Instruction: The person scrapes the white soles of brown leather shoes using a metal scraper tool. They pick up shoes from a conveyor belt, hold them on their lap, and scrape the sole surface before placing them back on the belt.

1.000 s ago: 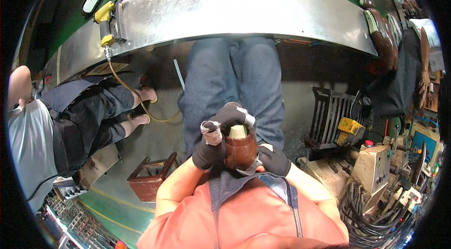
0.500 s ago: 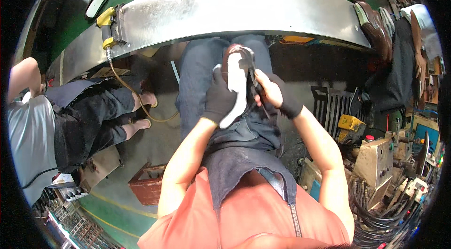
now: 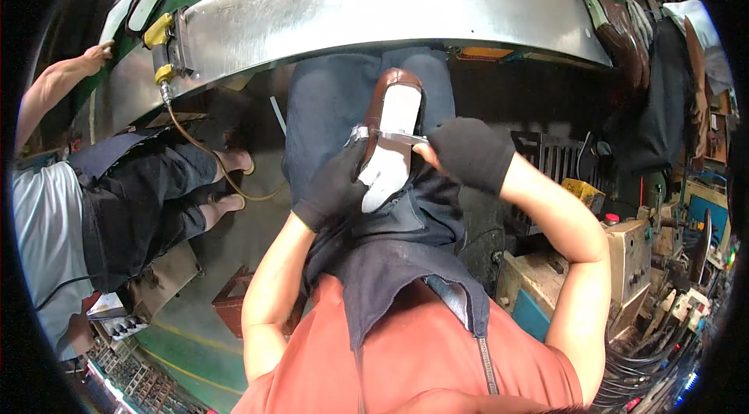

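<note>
Head view: left fingers (image 3: 360, 133) clasp the shoe (image 3: 398, 111) at their right, upside down over the lap (image 3: 324, 106), apparently to steady it, while right fingers (image 3: 425, 152), just opposite, pinch a metal tool (image 3: 402, 137) across it.

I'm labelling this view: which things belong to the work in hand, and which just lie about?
In use: brown shoe in left hand; thin silvery tool in right hand.

Apparently aside: yellow tool at bench; reddish box, lower left.
</note>
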Demonstrator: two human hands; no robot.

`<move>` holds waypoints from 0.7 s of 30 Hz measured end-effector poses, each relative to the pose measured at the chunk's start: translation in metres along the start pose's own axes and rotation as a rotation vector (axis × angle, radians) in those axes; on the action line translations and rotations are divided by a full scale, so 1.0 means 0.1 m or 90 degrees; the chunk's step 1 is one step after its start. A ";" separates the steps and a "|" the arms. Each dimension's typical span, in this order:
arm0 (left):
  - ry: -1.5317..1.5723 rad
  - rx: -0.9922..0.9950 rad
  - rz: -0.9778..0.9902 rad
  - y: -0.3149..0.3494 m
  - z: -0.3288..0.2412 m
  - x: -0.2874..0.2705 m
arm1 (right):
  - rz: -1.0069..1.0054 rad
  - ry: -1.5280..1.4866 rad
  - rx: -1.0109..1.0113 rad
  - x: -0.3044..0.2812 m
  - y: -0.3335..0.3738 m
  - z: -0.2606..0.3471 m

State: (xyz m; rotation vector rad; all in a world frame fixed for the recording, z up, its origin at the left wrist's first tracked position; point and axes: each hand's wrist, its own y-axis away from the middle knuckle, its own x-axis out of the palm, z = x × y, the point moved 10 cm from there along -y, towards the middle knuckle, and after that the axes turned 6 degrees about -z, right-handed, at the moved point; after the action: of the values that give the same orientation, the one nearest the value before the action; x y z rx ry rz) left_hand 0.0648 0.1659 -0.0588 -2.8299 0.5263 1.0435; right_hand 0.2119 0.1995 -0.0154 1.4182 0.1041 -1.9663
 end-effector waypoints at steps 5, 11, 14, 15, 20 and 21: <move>0.187 -0.260 -0.116 -0.34 0.31 0.12 | 0.161 -0.295 0.113 0.40 0.10 -0.28; -0.010 -0.124 -0.287 -0.37 0.54 0.40 | 0.147 0.008 -0.059 -0.25 0.08 -0.25; 0.013 -0.112 -0.201 -0.46 0.68 0.48 | -0.073 -0.005 -0.147 -0.76 0.20 0.23; 0.066 -0.051 -0.156 -0.49 0.59 0.50 | -0.158 -0.110 -0.188 -0.86 0.26 0.42; 0.171 -0.153 -0.032 0.10 0.54 0.52 | 0.027 -0.282 0.024 0.32 0.12 0.29; 0.071 -0.074 -0.085 0.28 0.41 0.40 | 0.004 -0.260 -0.008 0.48 0.15 0.26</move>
State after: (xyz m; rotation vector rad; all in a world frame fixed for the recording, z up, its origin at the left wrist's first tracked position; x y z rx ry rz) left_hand 0.0585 0.1359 -0.1146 -2.9896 0.2892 0.9268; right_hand 0.1919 0.1535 -0.0411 0.9821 -0.0739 -2.2031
